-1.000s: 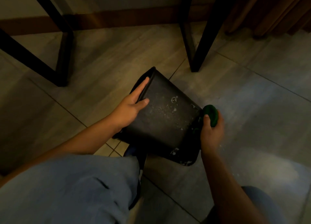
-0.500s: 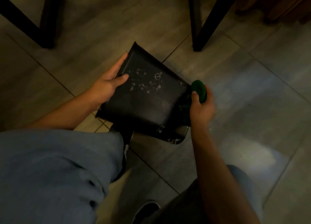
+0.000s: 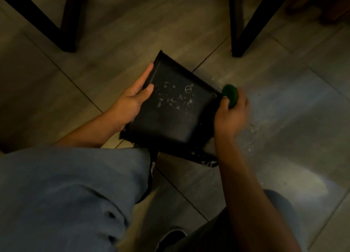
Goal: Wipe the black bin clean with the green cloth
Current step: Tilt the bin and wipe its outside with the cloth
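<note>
The black bin (image 3: pixel 170 119) lies tipped on its side on the tiled floor, a flat wall facing up and speckled with white suds. My left hand (image 3: pixel 132 100) grips its left edge, thumb on the upper face and fingers along the side. My right hand (image 3: pixel 229 115) is closed around the bunched green cloth (image 3: pixel 230 95), which is pressed against the bin's right side near the far corner. The bin's opening is hidden from me.
Dark table or chair legs stand on the floor at the far left (image 3: pixel 66 24) and far right (image 3: pixel 240 28). White suds are spattered on the tiles (image 3: pixel 251 134) to the right of the bin. My knees in blue trousers (image 3: pixel 66 195) and a dark shoe (image 3: pixel 170 236) fill the near foreground.
The view has tilted down and the bin sits higher in frame. My right hand with the cloth has shifted slightly along the bin's right side; my left hand keeps its grip.
</note>
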A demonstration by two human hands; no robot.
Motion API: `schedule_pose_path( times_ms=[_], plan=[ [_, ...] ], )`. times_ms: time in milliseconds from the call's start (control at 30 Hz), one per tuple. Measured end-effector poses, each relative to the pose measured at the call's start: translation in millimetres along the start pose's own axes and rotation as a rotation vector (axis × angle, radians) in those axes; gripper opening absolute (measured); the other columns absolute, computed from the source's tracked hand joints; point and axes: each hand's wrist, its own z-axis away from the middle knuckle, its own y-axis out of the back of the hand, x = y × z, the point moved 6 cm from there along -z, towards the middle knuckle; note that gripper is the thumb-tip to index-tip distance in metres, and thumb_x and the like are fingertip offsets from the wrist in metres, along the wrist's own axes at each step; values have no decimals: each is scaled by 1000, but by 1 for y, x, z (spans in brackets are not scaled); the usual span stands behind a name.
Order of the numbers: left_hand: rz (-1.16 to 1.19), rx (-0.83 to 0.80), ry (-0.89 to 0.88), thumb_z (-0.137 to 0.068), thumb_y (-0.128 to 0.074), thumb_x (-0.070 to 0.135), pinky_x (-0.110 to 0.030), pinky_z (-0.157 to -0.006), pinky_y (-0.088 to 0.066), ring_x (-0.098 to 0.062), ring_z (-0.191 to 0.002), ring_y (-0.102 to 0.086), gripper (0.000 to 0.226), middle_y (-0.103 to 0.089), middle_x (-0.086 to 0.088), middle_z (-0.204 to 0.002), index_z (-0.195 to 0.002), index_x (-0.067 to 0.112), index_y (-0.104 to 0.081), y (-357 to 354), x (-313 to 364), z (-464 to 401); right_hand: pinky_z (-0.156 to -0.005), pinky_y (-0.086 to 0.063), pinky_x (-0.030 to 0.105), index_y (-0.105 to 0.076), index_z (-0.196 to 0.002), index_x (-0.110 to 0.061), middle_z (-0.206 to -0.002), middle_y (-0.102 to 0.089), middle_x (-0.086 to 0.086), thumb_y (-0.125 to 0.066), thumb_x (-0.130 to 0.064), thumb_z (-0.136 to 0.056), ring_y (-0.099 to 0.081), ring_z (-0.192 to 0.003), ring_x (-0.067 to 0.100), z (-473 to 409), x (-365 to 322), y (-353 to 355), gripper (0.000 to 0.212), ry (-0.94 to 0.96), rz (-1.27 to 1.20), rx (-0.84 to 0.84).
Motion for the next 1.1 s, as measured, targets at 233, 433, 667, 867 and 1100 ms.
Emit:
schedule_pose_path(
  times_ms=[233, 433, 667, 867, 1100],
  plan=[
    [-98, 48, -111, -111, -27, 23, -3, -111, -21, 23, -132, -31, 46, -27, 14, -159, -156, 15, -26, -6, 16, 2, -98, -53, 47, -58, -144, -24, -144, -57, 9, -55, -32, -96, -60, -122, 27, 59, -132, -68, 48, 391, -79, -160],
    [-4, 26, -61, -106, -40, 6, -11, -97, -45, 14, -116, -56, 53, -48, 13, -141, -154, 22, -25, 0, -1, -3, -115, -37, 59, -50, -149, -29, -151, -51, 11, -49, -36, -100, -48, -139, 28, 67, -78, -50, 50, 337, 92, -128],
    [-28, 9, -55, -106, -43, 10, -7, -95, -45, 19, -114, -54, 53, -46, 18, -139, -155, 25, -30, -4, 6, -5, -105, -35, 25, -46, -154, -24, -155, -45, 9, -54, -24, -105, -52, -135, 28, -12, 37, 25, 50, -132, 61, -35],
    [-95, 32, -125, -110, -30, 24, 0, -104, -30, 26, -119, -42, 45, -38, 16, -149, -155, 22, -31, -12, 22, -3, -111, -46, 43, -47, -150, -36, -161, -38, 1, -55, -29, -100, -48, -139, 24, 42, -46, -23, 50, 100, 60, -66],
    [-102, 39, -127, -108, -37, 14, -13, -117, -25, 19, -127, -41, 48, -33, 8, -155, -155, 13, -28, -9, 13, -5, -112, -39, 60, -53, -148, -26, -154, -48, 13, -52, -30, -98, -47, -140, 31, 82, -120, -63, 50, 427, 16, -194]
  ],
)
